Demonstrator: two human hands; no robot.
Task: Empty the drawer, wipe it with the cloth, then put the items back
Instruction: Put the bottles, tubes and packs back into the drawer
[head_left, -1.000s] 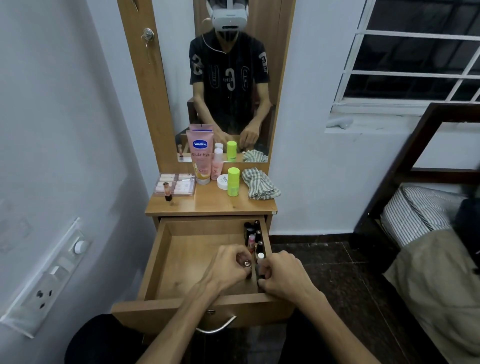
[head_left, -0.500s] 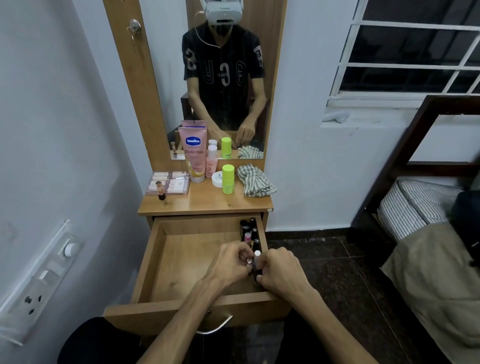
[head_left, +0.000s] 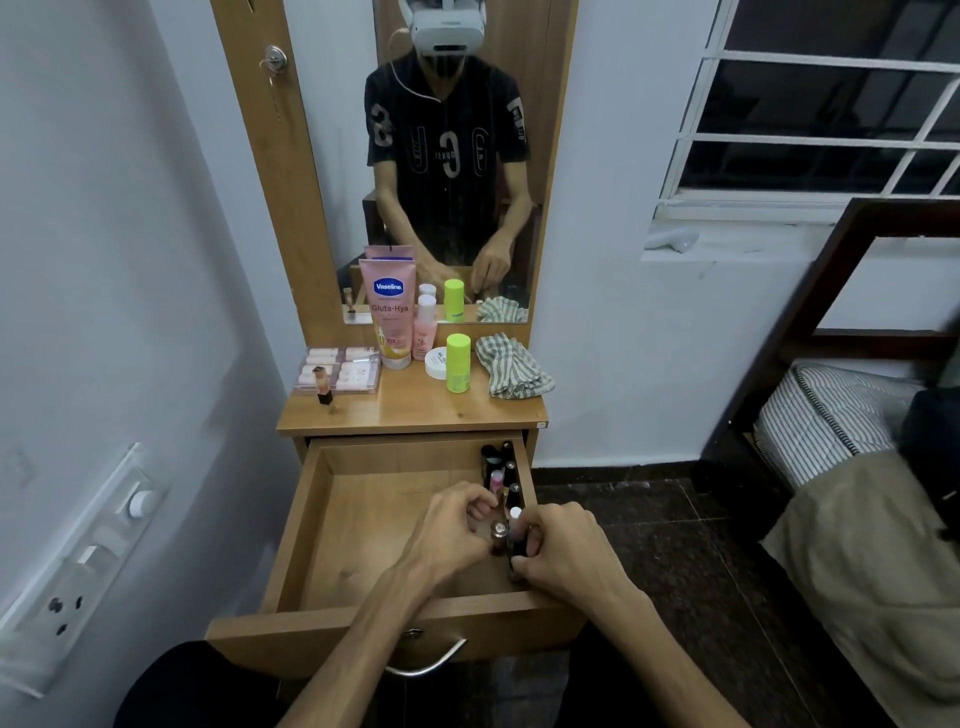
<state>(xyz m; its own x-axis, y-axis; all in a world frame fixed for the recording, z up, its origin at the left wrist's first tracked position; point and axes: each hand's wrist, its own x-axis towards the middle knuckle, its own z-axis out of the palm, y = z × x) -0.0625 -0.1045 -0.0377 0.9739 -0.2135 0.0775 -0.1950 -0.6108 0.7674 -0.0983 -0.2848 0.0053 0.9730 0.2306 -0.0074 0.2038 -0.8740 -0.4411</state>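
The wooden drawer (head_left: 322, 525) stands pulled out under the dresser top. Several small cosmetic bottles (head_left: 500, 467) line its right wall. My left hand (head_left: 451, 530) curls round a small bottle with a rose-gold cap (head_left: 500, 531). My right hand (head_left: 563, 556) grips a dark bottle with a white cap (head_left: 515, 530) beside it. The striped cloth (head_left: 511, 366) lies crumpled on the dresser top at the right. A pink Vaseline tube (head_left: 390, 306), a pink bottle (head_left: 425, 327), a green bottle (head_left: 458, 364), a white jar (head_left: 435, 361), a palette box (head_left: 340, 370) and a small lipstick (head_left: 322, 384) stand there too.
A mirror (head_left: 447, 156) rises behind the dresser top. A switch panel (head_left: 88, 561) sits on the left wall. A bed with a dark frame (head_left: 810, 322) and striped mattress stands to the right, over a dark tiled floor (head_left: 675, 545).
Both hands stay at the drawer's right side on the small bottles; their fingers have shifted slightly round them. The camera has tilted a little.
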